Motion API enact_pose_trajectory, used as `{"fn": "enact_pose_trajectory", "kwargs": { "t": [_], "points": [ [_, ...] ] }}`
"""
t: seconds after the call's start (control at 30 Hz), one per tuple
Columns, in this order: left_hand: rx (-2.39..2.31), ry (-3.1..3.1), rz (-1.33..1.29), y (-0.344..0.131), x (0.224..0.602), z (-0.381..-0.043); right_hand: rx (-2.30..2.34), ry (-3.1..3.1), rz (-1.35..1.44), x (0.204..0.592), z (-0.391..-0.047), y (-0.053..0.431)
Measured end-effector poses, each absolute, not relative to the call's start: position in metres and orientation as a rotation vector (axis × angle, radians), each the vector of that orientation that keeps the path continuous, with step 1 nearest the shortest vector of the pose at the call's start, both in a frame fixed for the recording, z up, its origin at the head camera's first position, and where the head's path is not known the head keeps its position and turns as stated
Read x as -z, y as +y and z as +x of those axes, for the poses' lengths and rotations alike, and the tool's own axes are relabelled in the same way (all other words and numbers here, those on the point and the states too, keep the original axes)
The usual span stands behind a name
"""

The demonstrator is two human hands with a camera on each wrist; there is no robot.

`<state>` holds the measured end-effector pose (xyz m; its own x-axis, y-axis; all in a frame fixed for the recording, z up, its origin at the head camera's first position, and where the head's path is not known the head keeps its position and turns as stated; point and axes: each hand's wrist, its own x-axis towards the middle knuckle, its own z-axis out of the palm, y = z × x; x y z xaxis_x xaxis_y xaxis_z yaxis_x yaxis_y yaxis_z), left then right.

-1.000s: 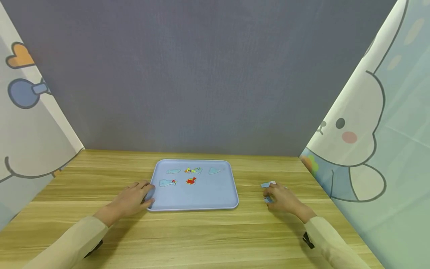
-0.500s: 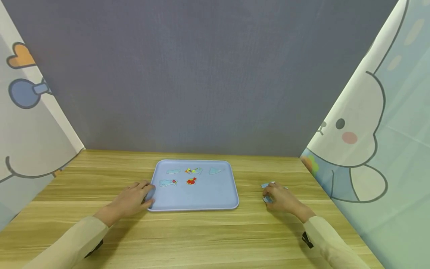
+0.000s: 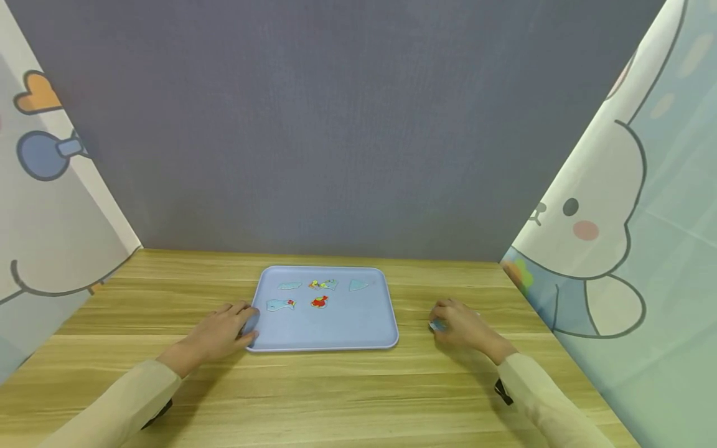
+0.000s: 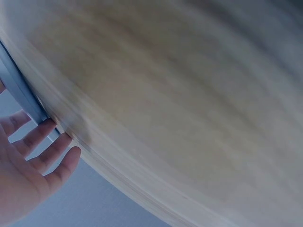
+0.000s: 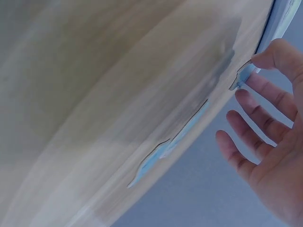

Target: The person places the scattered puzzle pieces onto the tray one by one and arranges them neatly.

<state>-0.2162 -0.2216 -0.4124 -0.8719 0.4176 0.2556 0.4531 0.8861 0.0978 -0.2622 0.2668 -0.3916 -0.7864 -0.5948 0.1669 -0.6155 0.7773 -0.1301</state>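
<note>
My left hand point(image 3: 218, 331) rests at the left side of a pale blue tray point(image 3: 336, 333), its fingers touching the rim; the left wrist view has these fingers loosely extended at the tray's edge. Between thumb and index finger, my right hand point(image 3: 462, 323) pinches a small light blue puzzle piece point(image 5: 244, 74), held just off the wood table right of the tray. The other right fingers are spread loosely. Two more light blue pieces point(image 5: 187, 125) lie on the table near that hand in the right wrist view; in the head view the hand mostly hides them.
Inside the tray lie several irregular picture pieces: a red one point(image 3: 319, 302), a blue one with a red spot point(image 3: 280, 305), a triangular blue one point(image 3: 357, 284) and a multicoloured one point(image 3: 323, 284). A grey panel point(image 3: 336, 155) stands behind the table point(image 3: 358, 398), with printed cloths on both sides.
My right hand has shifted slightly left towards the tray, carrying the pinched puzzle piece away from the pieces behind it. The left hand and the tray stay where they were.
</note>
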Motion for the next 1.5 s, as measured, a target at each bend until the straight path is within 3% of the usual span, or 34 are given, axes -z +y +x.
{"fn": "enact_pose_trajectory", "kwargs": {
  "t": [0.8, 1.5],
  "points": [
    [0.217, -2.822, -0.679, -0.221, 0.412, -0.218, -0.222, -2.722, 1.112, 0.373, -0.288, 0.202],
    [0.223, -2.822, -0.673, -0.223, 0.415, -0.218, -0.129, -2.785, 1.169, 0.383, -0.309, 0.150]
  ]
}}
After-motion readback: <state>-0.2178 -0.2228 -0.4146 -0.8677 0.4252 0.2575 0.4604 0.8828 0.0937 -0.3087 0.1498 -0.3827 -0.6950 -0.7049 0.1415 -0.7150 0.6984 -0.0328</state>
